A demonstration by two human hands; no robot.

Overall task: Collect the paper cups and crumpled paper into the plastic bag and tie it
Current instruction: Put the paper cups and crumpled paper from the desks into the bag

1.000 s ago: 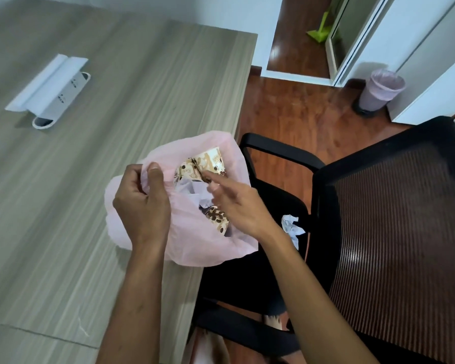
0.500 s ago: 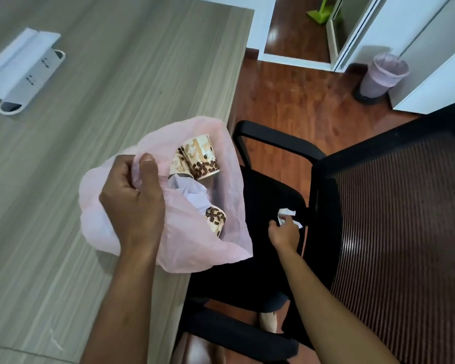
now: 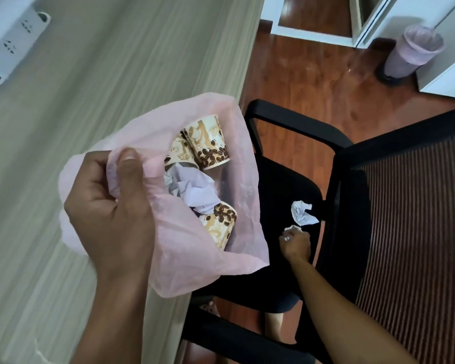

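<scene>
— Where's the bag?

— Centre of the frame. My left hand [image 3: 111, 206] pinches the rim of the pink bag [image 3: 184, 248], holding it open; cups [image 3: 208, 143] and crumpled paper [image 3: 192, 190] lie inside.

— Your right?

— My right hand [image 3: 296, 244], lower right, curls round a small white scrap [image 3: 291, 228] on the chair [image 3: 279, 185], just below another paper ball [image 3: 302, 213].

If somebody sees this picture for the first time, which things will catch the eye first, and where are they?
The pink bag at the desk edge stands out first: the left hand grips its rim, and inside lie paper cups and crumpled paper. To its right, on the black chair seat, the right hand pinches a small white scrap beside a paper ball.
</scene>
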